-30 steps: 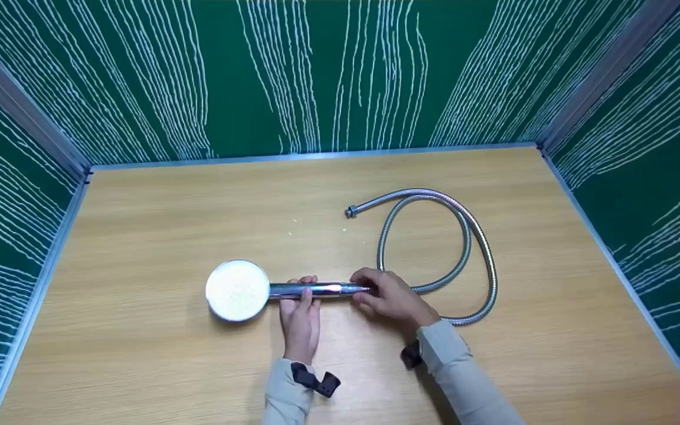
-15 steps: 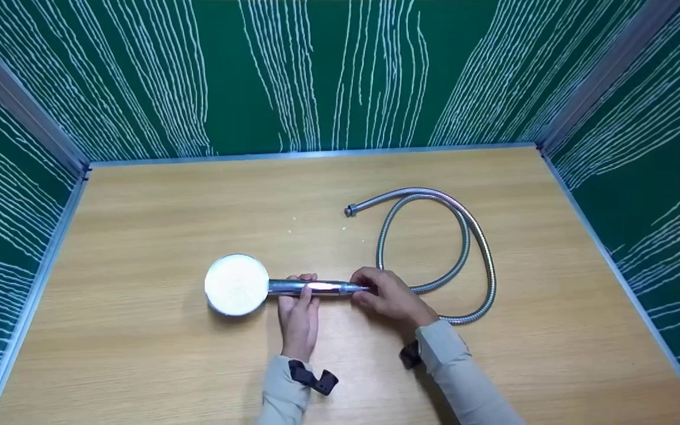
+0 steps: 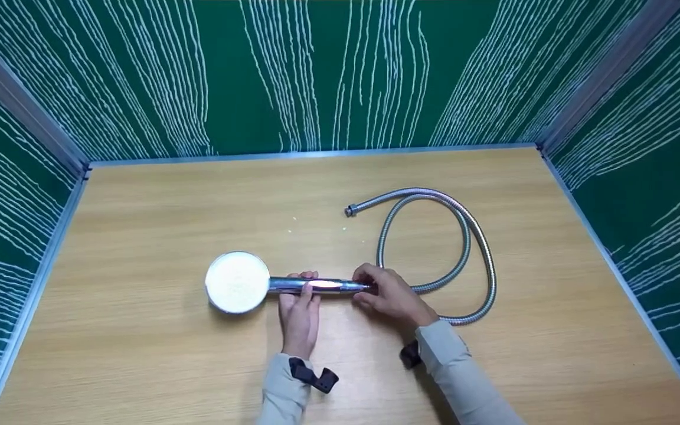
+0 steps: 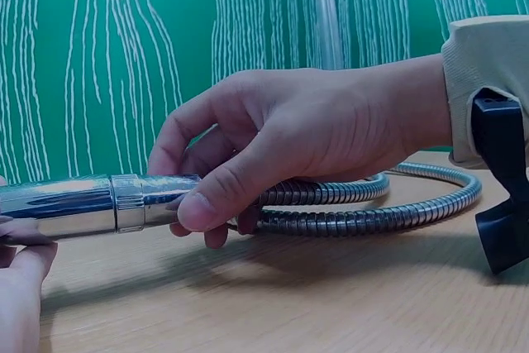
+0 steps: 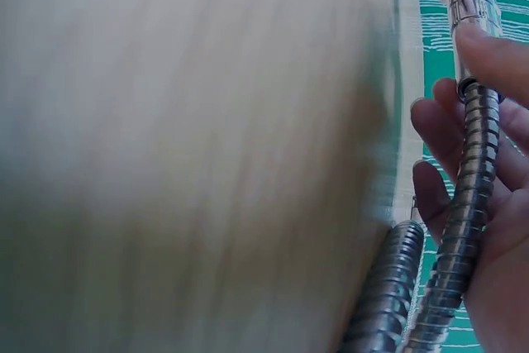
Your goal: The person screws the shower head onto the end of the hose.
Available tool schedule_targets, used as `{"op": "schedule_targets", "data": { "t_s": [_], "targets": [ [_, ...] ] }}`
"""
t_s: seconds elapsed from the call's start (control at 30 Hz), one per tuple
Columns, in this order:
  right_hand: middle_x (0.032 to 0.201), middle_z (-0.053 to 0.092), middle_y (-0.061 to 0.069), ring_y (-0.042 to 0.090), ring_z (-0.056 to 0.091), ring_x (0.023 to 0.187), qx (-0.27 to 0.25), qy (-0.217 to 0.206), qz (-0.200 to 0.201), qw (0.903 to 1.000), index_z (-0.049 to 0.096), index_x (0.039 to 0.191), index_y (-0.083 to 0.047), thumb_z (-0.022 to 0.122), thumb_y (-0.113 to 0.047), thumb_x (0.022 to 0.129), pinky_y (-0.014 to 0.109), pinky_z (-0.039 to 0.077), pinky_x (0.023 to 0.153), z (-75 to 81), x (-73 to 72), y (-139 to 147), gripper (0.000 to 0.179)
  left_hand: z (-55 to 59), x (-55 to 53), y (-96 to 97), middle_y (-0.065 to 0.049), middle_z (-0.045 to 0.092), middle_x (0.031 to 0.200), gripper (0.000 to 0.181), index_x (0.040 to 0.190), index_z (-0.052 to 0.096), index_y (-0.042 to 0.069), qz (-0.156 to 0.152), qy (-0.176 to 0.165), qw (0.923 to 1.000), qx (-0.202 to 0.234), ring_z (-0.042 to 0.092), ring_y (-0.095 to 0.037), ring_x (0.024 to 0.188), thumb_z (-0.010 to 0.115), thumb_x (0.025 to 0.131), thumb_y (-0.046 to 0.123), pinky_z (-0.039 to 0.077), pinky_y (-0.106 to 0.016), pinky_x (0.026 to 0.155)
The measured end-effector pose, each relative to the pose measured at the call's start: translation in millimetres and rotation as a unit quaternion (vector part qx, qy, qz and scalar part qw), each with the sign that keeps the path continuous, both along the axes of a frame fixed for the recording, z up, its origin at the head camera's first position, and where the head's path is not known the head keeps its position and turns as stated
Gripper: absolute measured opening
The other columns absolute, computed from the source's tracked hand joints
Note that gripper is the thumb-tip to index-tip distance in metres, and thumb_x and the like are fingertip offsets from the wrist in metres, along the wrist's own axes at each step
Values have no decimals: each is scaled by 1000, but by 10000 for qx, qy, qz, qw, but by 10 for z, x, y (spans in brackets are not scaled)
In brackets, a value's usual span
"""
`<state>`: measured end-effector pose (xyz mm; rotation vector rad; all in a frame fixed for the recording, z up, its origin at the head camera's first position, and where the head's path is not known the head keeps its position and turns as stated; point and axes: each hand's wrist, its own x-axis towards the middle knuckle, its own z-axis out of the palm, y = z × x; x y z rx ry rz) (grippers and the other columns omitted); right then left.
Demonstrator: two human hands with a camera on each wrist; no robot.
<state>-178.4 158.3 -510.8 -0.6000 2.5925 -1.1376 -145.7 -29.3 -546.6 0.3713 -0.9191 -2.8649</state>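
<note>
A chrome shower head (image 3: 237,283) with a round white face lies to the left in the head view, its handle (image 3: 284,285) running to the right. My left hand (image 3: 300,321) grips that handle around its middle, thumb on top. At the handle's end my right hand (image 3: 396,298) pinches the tapered metal nut (image 4: 169,192) of a ribbed metal hose (image 3: 490,265). In the right wrist view the hose (image 5: 467,204) runs out of the nut across the palm. The nut meets the handle in the left wrist view; the thread inside is hidden.
The hose lies in a loop on the wooden table (image 3: 139,354), its free end fitting (image 3: 350,211) pointing left. Small white specks dot the table behind the handle. Green walls (image 3: 245,77) with white lines close off the back and sides.
The shower head and its handle have risen slightly in the head view. My left hand has shifted a little with them. The fingers of my right hand have moved slightly at the nut.
</note>
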Motion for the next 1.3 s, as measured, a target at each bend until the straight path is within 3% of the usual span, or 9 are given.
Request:
{"op": "schedule_targets", "data": {
  "t_s": [0.17, 0.53, 0.77, 0.97, 1.3],
  "targets": [
    [102, 63, -1, 14, 58, 92, -42, -3, 51, 10000, 58, 108, -16, 67, -17, 89, 36, 51, 88, -7, -7, 0, 21, 0, -11, -13, -5, 54, 103, 23, 111, 36, 4, 2, 55, 9999, 99, 55, -20, 107, 40, 94, -10, 42, -35, 102],
    [99, 64, -3, 11, 57, 86, 144, 14, 83, 9999, 62, 108, -15, 61, -19, 93, 31, 49, 81, 16, -7, -7, 15, 7, -13, -17, -4, 56, 101, 22, 108, 38, 6, 16, 154, 9997, 177, 55, -20, 106, 43, 92, -9, 42, -35, 101],
    [97, 65, 1, 12, 56, 82, 309, 321, 199, 9988, 63, 109, -10, 59, -23, 95, 28, 48, 74, 14, -6, -10, 20, -20, 15, -18, -4, 56, 101, 21, 107, 38, 7, 18, 306, 9993, 229, 55, -20, 106, 43, 93, -8, 43, -34, 100],
    [104, 65, 2, 15, 60, 93, 202, 167, 36, 9996, 56, 110, -15, 71, -19, 85, 38, 51, 88, 21, 3, -18, 29, -33, 16, 2, -5, 54, 103, 21, 107, 38, 7, 37, 227, 9993, 311, 55, -20, 107, 42, 93, -8, 42, -34, 100],
    [94, 63, -2, 12, 55, 80, 517, -77, 111, 9986, 61, 111, -13, 63, -24, 92, 29, 48, 75, 41, -4, -19, 22, -15, 36, 0, -5, 55, 102, 22, 109, 37, 6, 30, 147, 9991, 393, 55, -20, 106, 42, 94, -8, 45, -32, 98]
  ]
}}
